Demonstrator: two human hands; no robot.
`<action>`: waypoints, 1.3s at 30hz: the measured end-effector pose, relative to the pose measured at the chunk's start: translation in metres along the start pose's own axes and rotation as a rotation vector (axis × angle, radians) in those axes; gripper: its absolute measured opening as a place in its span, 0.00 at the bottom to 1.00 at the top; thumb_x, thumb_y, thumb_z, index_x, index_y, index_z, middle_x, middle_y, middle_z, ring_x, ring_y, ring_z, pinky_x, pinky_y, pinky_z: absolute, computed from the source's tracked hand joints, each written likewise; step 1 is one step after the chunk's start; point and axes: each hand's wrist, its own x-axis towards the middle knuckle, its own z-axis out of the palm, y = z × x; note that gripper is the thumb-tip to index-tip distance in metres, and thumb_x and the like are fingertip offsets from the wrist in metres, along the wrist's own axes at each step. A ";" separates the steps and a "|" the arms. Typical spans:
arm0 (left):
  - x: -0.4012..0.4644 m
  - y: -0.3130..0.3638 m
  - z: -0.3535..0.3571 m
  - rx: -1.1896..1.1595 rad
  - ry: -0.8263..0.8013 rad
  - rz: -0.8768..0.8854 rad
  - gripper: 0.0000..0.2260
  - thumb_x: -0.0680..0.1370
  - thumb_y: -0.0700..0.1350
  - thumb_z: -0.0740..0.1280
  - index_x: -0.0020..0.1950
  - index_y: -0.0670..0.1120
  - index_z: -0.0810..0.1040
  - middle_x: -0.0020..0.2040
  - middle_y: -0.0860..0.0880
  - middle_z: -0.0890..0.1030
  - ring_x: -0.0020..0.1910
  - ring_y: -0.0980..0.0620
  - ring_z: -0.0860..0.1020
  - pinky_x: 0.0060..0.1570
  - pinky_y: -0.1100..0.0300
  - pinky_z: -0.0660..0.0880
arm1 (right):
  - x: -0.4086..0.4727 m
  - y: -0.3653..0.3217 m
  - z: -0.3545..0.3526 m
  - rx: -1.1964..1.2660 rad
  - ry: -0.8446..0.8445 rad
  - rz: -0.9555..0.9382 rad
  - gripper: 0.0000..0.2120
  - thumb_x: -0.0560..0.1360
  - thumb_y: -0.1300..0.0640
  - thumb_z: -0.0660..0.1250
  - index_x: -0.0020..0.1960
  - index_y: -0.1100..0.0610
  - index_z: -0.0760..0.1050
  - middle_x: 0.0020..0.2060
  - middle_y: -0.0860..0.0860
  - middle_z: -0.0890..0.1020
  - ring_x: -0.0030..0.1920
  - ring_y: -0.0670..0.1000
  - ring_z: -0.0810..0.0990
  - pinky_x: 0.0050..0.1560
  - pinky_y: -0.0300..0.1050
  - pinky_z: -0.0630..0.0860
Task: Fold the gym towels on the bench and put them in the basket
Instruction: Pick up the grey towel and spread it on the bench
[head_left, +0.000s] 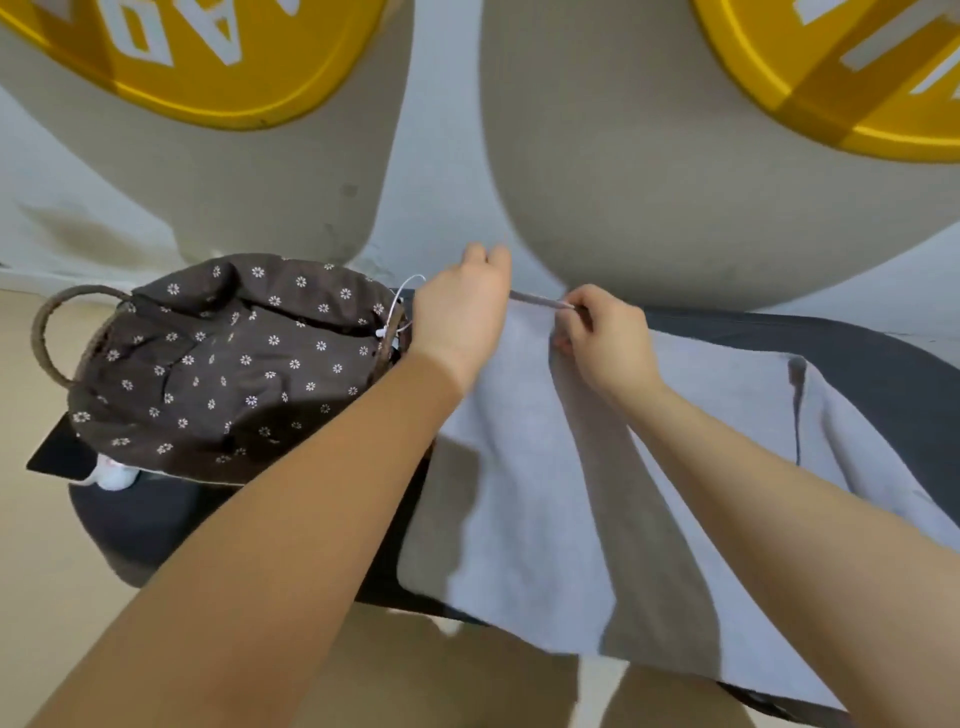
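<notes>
A pale grey towel (524, 493) lies spread across the dark bench (150, 519), its near edge hanging over the front. My left hand (460, 317) rests at the towel's far left corner, fingers reaching over the far edge; whether it grips the cloth is hidden. My right hand (602, 338) pinches the towel's far edge and lifts it slightly. The basket (228, 358), lined with brown cloth with small white flowers, stands on the bench's left end, just left of my left hand. A second grey towel layer (857, 441) lies to the right.
The basket's woven handle (44, 338) sticks out to the left. A white cable (400, 306) runs along its right rim. A dark flat object (57, 452) and a white item (114, 475) lie under the basket's front. Grey and yellow wall panels rise close behind the bench.
</notes>
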 end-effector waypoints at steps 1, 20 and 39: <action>0.008 -0.004 0.002 0.036 0.014 -0.009 0.14 0.76 0.31 0.54 0.60 0.40 0.68 0.57 0.40 0.73 0.51 0.37 0.78 0.37 0.50 0.65 | 0.006 -0.004 -0.001 -0.022 -0.029 -0.031 0.09 0.75 0.64 0.60 0.53 0.61 0.77 0.49 0.59 0.82 0.52 0.58 0.78 0.48 0.43 0.67; -0.043 0.156 0.081 -0.203 -0.131 0.712 0.07 0.75 0.42 0.62 0.42 0.41 0.77 0.40 0.42 0.76 0.36 0.41 0.78 0.28 0.56 0.67 | -0.120 0.151 -0.160 -0.687 -0.544 -0.139 0.32 0.67 0.32 0.61 0.58 0.56 0.72 0.56 0.52 0.75 0.52 0.55 0.76 0.53 0.50 0.74; -0.049 0.259 0.048 -1.194 -0.700 -0.273 0.08 0.74 0.36 0.65 0.46 0.46 0.68 0.41 0.44 0.71 0.30 0.48 0.72 0.23 0.65 0.73 | -0.123 0.165 -0.180 -0.119 -0.265 0.050 0.23 0.65 0.37 0.71 0.47 0.54 0.70 0.41 0.47 0.76 0.43 0.50 0.75 0.44 0.46 0.72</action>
